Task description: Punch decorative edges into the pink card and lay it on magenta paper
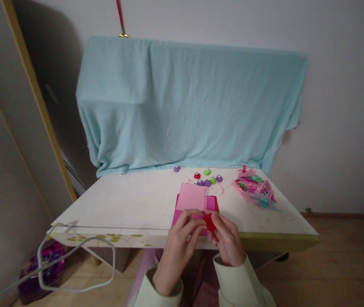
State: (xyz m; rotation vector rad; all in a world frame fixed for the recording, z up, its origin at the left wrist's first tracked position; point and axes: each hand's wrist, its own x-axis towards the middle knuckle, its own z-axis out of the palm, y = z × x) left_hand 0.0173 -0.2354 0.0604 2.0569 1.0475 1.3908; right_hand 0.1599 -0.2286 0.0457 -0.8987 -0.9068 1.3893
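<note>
Over the table's front edge, my left hand (185, 232) and my right hand (227, 239) come together with closed fingers. Between them they hold a small red object (210, 222) that looks like a craft punch, partly covered by the fingers. Just behind lies a light pink paper sheet (192, 196) with a row of punched holes along its right side. It rests on magenta and red sheets (212, 203), which my left hand partly hides. Beyond the papers stand several small craft punches, among them a red punch (197, 175), a green punch (207, 172) and a purple punch (176, 168).
A heap of punched paper strips (255, 187) lies on the right of the white table (127, 200). Light blue cloth (195, 102) hangs along the back. A pale cable (76, 289) loops at the front left, above a shiny purple bag (41, 273) on the floor.
</note>
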